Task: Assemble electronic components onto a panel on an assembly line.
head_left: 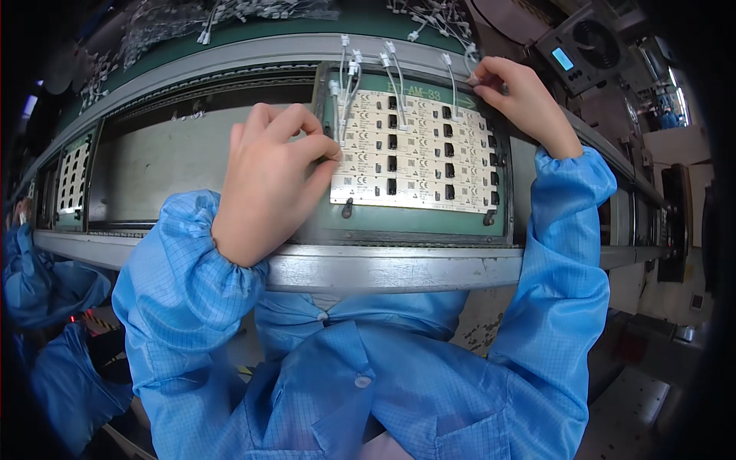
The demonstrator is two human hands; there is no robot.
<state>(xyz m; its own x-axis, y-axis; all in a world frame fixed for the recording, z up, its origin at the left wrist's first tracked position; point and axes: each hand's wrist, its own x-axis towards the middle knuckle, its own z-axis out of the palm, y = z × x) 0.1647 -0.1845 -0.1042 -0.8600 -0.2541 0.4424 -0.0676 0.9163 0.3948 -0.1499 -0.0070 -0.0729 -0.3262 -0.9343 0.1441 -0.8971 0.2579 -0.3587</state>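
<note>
A panel of white circuit boards with black components lies on a green carrier plate. Several short white cables with plugs lie across its upper part, their far ends over the metal rail. My left hand is at the panel's left edge, thumb and forefinger pinched together; whatever is between them is hidden. Beyond the panel's upper right corner, my right hand pinches a white cable in its fingertips, near the rail.
Along the near side runs a metal rail. A second carrier with boards sits far left, beside another person's blue sleeve. Loose cables and plastic bags lie at the back. A device with a fan and lit screen stands back right.
</note>
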